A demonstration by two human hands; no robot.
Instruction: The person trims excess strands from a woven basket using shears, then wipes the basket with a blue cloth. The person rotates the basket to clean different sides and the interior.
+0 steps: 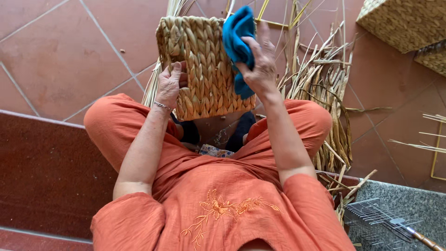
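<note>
Head cam, looking straight down: the left hand (169, 83) grips the side of a woven straw basket (202, 65) propped over the lap, fingers curled on its edge. The right hand (260, 65) clutches a blue cloth (237, 37), pressed against the basket's face. Loose dried straw (320, 88) is piled on the tile floor (69, 56) just beside it.

The cloth (238, 39) hides part of the basket (200, 65) and the right hand's (260, 69) palm. A second basket (404, 21) is cut off at the top corner. The wire rack (376, 223) runs off the bottom edge.
</note>
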